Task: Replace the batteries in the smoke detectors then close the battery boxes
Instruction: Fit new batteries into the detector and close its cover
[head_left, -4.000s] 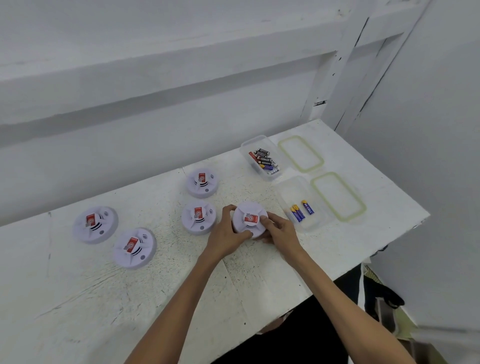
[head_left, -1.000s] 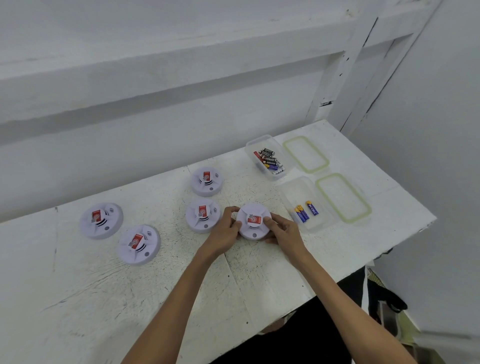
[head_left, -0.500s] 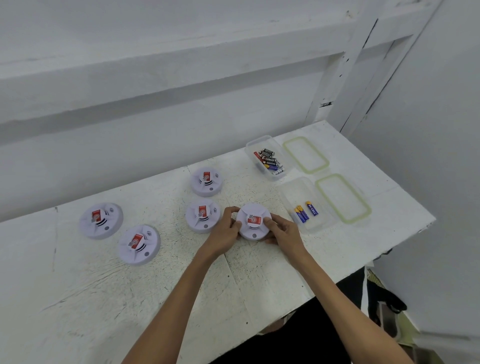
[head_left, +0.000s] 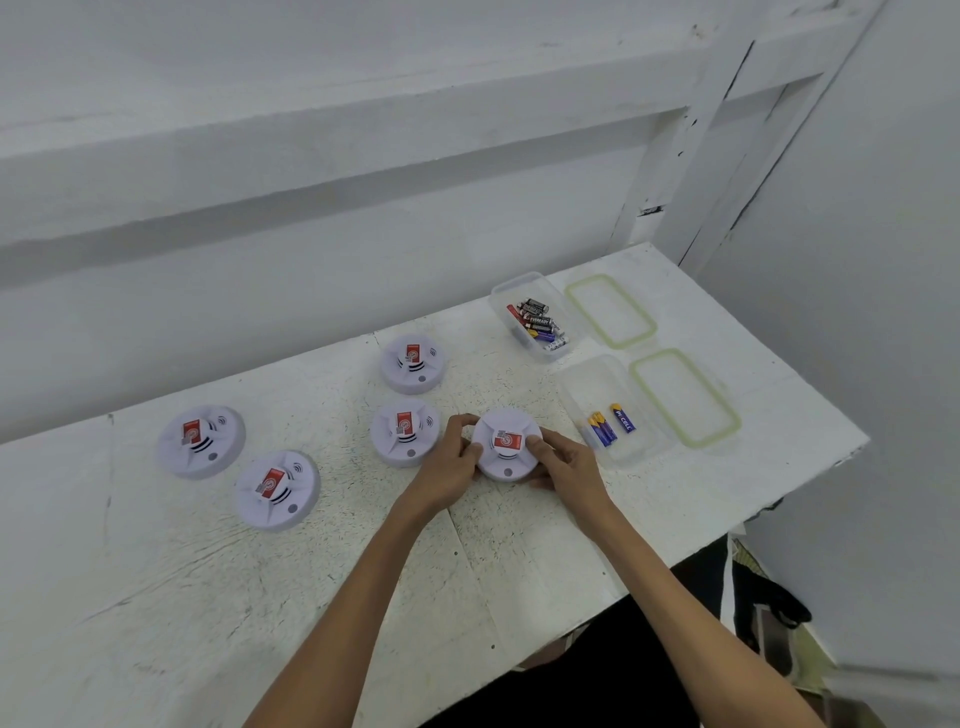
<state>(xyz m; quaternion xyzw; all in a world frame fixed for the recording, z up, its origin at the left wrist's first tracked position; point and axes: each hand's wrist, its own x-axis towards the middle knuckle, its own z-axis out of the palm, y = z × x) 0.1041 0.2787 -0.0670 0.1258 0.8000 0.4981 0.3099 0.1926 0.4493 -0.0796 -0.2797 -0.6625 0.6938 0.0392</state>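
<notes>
The left hand (head_left: 447, 478) and right hand (head_left: 569, 465) both grip the rim of the rightmost smoke detector (head_left: 506, 441), which lies label-up on the white table (head_left: 519, 545). The step looks like turning it over to reach the battery box, and even pressure from both sides should prevent slipping. Just beyond, three batteries (head_left: 605, 428) lie in the nearer clear box (head_left: 597, 384). The farther box (head_left: 514, 291) holds a mixed pile.

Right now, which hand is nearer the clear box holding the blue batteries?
Right. The right hand grips the detector beside the box; the left hand grips its opposite side.
</notes>
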